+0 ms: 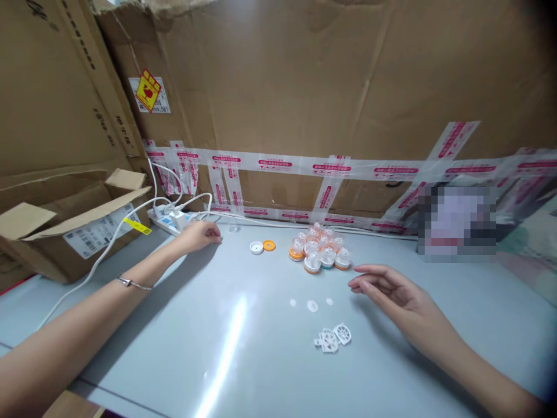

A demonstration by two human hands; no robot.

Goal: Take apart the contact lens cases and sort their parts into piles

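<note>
White plastic pieces (329,341) lie nearest, with small pale discs (312,306) beyond. The right hand (402,299), fingers loosely parted and empty, is near the clustered clear-topped containers (312,263). Farther left, beyond the white and orange rings (256,248), the left hand (201,235) curls its fingers; its grip cannot be told.
</note>
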